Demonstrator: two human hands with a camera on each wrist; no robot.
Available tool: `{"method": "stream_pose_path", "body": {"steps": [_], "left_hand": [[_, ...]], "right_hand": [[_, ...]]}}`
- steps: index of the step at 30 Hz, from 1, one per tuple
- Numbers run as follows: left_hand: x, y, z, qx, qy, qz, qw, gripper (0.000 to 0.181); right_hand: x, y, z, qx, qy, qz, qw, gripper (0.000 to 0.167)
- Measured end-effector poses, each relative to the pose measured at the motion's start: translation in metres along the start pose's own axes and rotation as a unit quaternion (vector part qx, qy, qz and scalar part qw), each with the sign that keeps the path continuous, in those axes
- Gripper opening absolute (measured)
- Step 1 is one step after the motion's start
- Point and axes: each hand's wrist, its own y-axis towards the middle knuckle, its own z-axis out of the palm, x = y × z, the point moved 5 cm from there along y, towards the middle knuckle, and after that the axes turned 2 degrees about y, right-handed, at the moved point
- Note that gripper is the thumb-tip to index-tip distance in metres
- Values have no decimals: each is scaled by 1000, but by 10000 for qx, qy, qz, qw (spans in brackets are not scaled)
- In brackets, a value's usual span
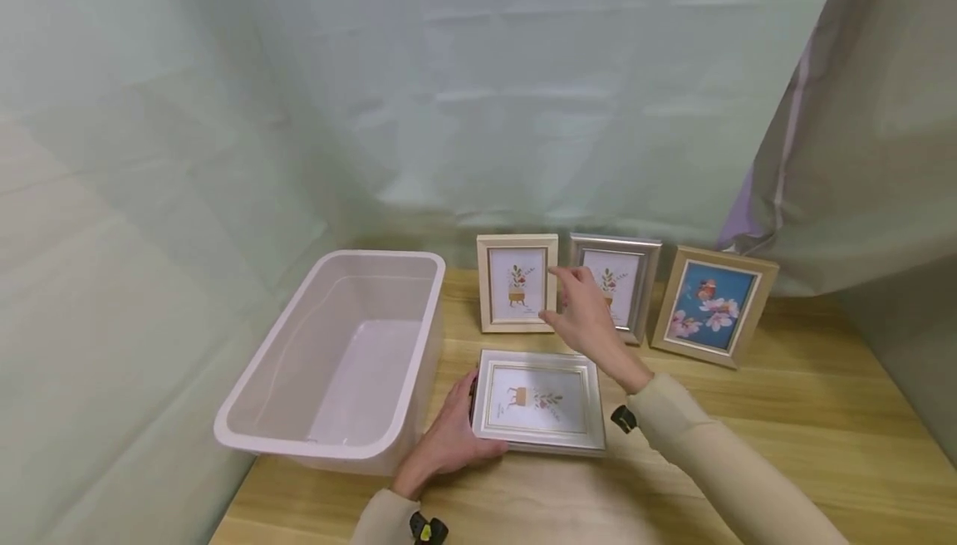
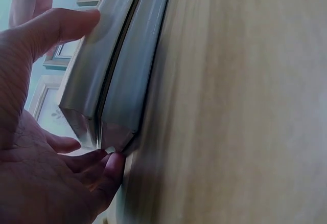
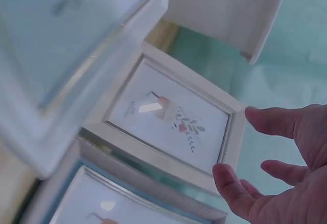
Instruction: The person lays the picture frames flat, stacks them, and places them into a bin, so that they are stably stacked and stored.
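Observation:
Two silver picture frames (image 1: 538,435) lie stacked flat on the table, the top one showing a potted-plant print. My left hand (image 1: 456,437) grips the stack at its left end; in the left wrist view the thumb (image 2: 76,23) rests on the upper frame's side and the fingers bend at the corner. My right hand (image 1: 586,312) reaches over to the upright cream frame (image 1: 484,287), thumb and fingers spread apart near its right edge. In the right wrist view, the fingertips lie close to the cream frame (image 3: 204,88); contact is unclear.
Partly behind my right hand stands a silver frame (image 1: 646,292). Further right, a gold frame (image 1: 665,304) with a bird and blossoms stands angled. A deep white bin (image 1: 429,337) sits left on the wooden table (image 1: 748,420). Pale cloth (image 1: 523,113) hangs behind.

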Motion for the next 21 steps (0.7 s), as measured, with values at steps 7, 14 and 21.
{"method": "stream_pose_path", "body": {"steps": [7, 14, 21], "left_hand": [[0, 1, 0, 133, 54, -172, 9997, 136], [6, 1, 2, -37, 53, 79, 9999, 135], [12, 0, 5, -138, 16, 333, 9993, 137]], "right_hand": [[10, 33, 8, -130, -88, -340, 9993, 78], [7, 53, 18, 92, -296, -122, 9994, 88], [7, 64, 27, 265, -572, 262, 9977, 93]]}}
